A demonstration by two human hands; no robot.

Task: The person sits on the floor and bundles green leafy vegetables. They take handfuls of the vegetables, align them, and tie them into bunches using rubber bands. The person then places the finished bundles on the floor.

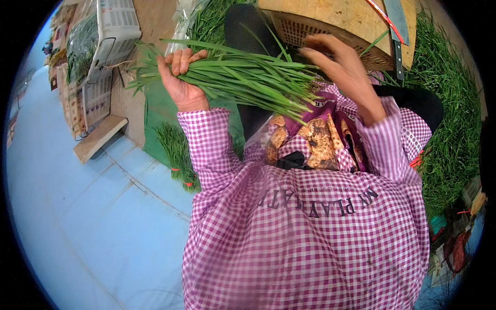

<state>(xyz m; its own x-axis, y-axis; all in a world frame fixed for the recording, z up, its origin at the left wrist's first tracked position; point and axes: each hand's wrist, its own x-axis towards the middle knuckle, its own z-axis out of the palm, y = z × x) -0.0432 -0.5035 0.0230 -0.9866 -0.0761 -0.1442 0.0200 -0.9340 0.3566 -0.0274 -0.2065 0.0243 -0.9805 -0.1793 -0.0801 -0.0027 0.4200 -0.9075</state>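
Note:
My left hand is closed around the leafy part of a bunch of garlic chives. The bunch lies level across my lap, its leaf tips to the left and pale cut ends to the right. My right hand, blurred, hovers just above and right of those ends, fingers apart and with nothing visible in it. A knife with a black riveted handle rests on the wooden board ahead, beside a red strip.
Under the board is a perforated crate. Loose chives are heaped at my right. Red-banded bundles lie by a green sheet at my left. Further left stand white crates and a wooden plank on blue flooring.

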